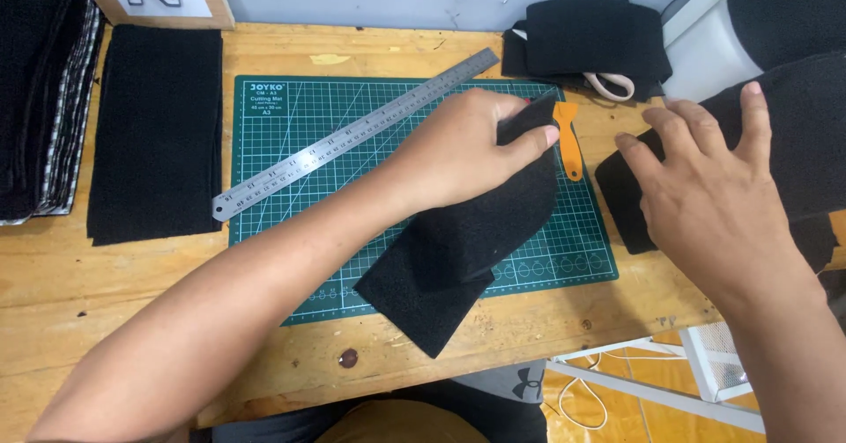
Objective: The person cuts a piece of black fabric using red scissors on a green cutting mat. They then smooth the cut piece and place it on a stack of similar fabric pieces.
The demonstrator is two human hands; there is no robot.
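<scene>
While hands [458, 148] [705, 196] grip it, fuzzy black fabric strip [458, 249] folds.

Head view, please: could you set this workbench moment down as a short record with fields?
Surface: wooden table with green cutting mat
Left hand: gripping a folded black fabric piece on the mat
Right hand: fingers spread on another black fabric piece
Tools: steel ruler lying diagonally; orange-handled cutter beside the left thumb
Far left: black fabric stack
</scene>
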